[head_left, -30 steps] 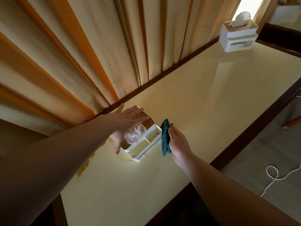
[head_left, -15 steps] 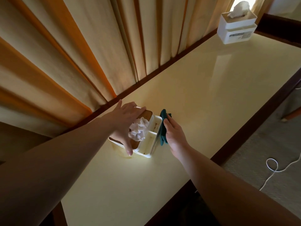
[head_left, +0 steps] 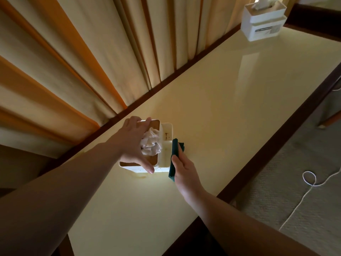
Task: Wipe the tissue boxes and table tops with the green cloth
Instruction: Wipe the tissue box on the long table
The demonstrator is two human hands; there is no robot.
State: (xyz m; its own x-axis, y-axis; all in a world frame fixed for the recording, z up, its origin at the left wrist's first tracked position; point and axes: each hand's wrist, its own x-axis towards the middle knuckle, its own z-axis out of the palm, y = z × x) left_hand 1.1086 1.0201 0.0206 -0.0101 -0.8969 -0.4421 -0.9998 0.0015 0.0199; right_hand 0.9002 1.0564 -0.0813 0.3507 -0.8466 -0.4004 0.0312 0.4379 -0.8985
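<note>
A white tissue box [head_left: 166,145] with a wooden lid and a crumpled tissue sticking out stands on the cream table top [head_left: 221,111], close to the curtain side. My left hand [head_left: 134,143] grips the box from above, fingers on its far edge and thumb on its near edge. My right hand [head_left: 181,167] holds the folded green cloth [head_left: 174,157] flat against the box's right side. A second white tissue box [head_left: 263,23] stands at the table's far end.
Beige and orange curtains [head_left: 83,61] hang along the table's left edge. A dark wooden rim [head_left: 273,141] borders the table on the right. Beyond it lies grey carpet with a white cord [head_left: 306,183].
The near tissue box has been turned and set upright under my left hand, which now clasps it. My right hand has brought the cloth along the box's right side.
</note>
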